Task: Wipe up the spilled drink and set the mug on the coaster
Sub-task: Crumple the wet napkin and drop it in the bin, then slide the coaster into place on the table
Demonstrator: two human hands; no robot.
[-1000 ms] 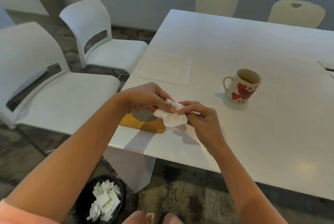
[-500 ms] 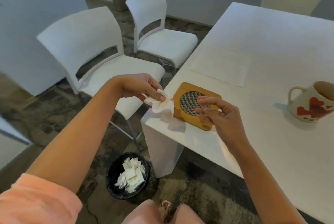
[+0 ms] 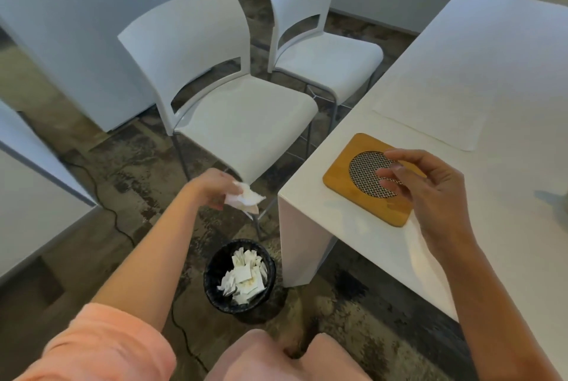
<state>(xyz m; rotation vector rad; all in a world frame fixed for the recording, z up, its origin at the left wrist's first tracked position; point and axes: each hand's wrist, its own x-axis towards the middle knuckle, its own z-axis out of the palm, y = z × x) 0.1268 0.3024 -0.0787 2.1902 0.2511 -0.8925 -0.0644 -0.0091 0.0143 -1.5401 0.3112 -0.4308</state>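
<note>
My left hand [image 3: 212,188] grips a crumpled white tissue [image 3: 246,197] with a brownish stain, held in the air left of the table corner and above the floor. Below it stands a black waste bin [image 3: 239,277] holding several used tissues. A square wooden coaster [image 3: 341,179] with a round metal mesh centre lies near the corner of the white table [image 3: 491,73]. My right hand [image 3: 430,187] hovers over the coaster's right part, fingers apart and holding nothing. The mug is out of view; only a faint shadow shows at the right edge.
Two white chairs [image 3: 246,110] [image 3: 325,58] stand left of the table. A pale placemat [image 3: 430,116] lies behind the coaster. White cabinets [image 3: 76,27] line the left side, and a dark cable [image 3: 123,227] runs across the patterned floor.
My left hand has carried the tissue off the table edge, leftward and down, over the bin. My right hand let go of the tissue and stays above the coaster. The view swung left, losing the mug.
</note>
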